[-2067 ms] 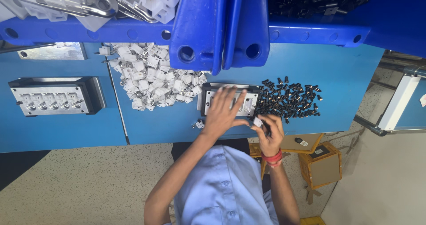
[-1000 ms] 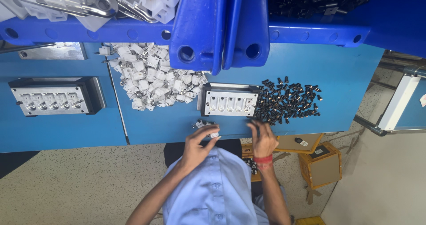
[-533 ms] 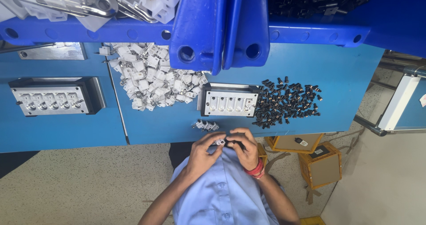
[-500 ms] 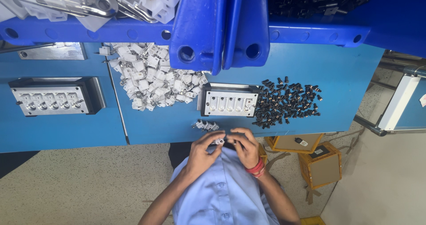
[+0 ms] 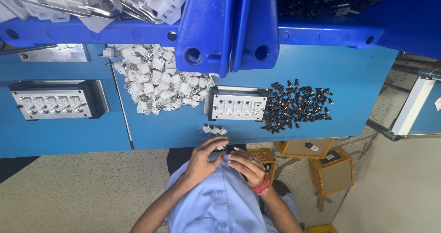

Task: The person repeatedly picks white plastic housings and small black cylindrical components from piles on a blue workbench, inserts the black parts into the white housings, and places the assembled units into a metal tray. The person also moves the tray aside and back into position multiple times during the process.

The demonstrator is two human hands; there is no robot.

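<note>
The left hand [image 5: 202,161] and the right hand [image 5: 248,165] meet close to the body, just off the near edge of the blue table [image 5: 349,90], fingertips pinched together on a small white part [image 5: 222,147] that barely shows between them; whether each hand is fully closed on it cannot be told at this size. The right wrist wears a red band [image 5: 262,186].

Just beyond the fingers, on the table's near edge, lies a small cluster of white pieces [image 5: 212,130]. Farther still sits the metal fixture block [image 5: 238,106] with its row of pockets, which look unfilled. To its left spreads the heap of white plastic housings [image 5: 156,83]; to its right, the scatter of small black parts [image 5: 298,106]. Far left, a second fixture block [image 5: 50,103] rests on a neighbouring bench section. Blue bins [image 5: 229,26] hang across the far side.

The risk, as I judge it: the part is held over the gap between table and lap, so a loosened pinch would send it to the floor, and the cluster at the edge could be brushed off by a wrist.

Against the frame two seconds back, both hands have come off the fixture block and drawn in to the body, and the small cluster now lies where the table was bare
</note>
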